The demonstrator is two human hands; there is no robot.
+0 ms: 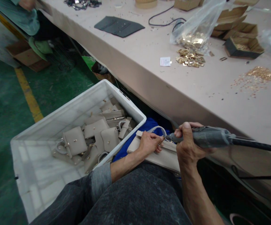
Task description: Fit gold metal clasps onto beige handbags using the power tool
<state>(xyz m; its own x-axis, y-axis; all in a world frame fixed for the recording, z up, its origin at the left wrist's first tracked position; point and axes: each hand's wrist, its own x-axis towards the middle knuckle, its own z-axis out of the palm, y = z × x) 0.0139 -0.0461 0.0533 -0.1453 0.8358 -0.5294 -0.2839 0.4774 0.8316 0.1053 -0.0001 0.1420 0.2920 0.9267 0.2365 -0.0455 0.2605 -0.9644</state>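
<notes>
A beige handbag point(160, 154) lies across my lap, just below the table edge. My left hand point(149, 143) is closed on its top, by the handle. My right hand point(188, 145) grips a grey electric screwdriver point(208, 137), whose tip points left at the bag's top near my left fingers. A black cable point(259, 145) runs from the tool's rear to the right.
A white plastic crate point(44, 150) at my left holds several beige handbags point(95, 134). The long table point(149, 75) carries gold metal fittings point(191, 56), a clear bag point(196, 25), cardboard boxes point(240, 37), a dark panel point(119, 26). Another person point(23, 15) stands far left.
</notes>
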